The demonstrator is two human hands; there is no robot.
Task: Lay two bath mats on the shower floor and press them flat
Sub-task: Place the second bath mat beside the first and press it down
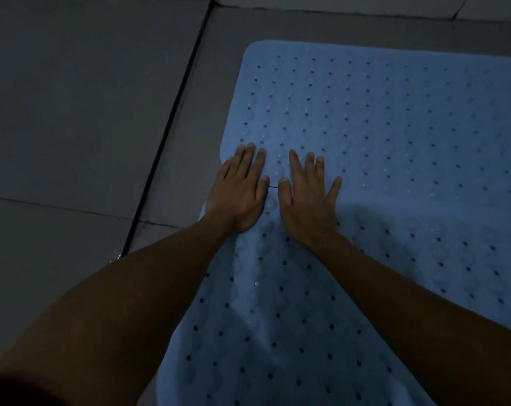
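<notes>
Two light blue rubber bath mats with rows of small holes lie on the dark grey tiled floor. The far mat [394, 112] reaches toward the back wall. The near mat [277, 332] runs down to the bottom edge. They meet along a seam [273, 186] between my thumbs. My left hand [239, 189] lies palm down with fingers spread at the mats' left edge, across the seam. My right hand [309, 194] lies flat beside it, fingers apart, also across the seam. Neither hand holds anything.
Dark grey floor tiles [72, 112] fill the left side, split by a black groove [166, 136] that runs diagonally from the back to the near left. The base of a pale wall [365, 4] runs along the top edge. The light is dim.
</notes>
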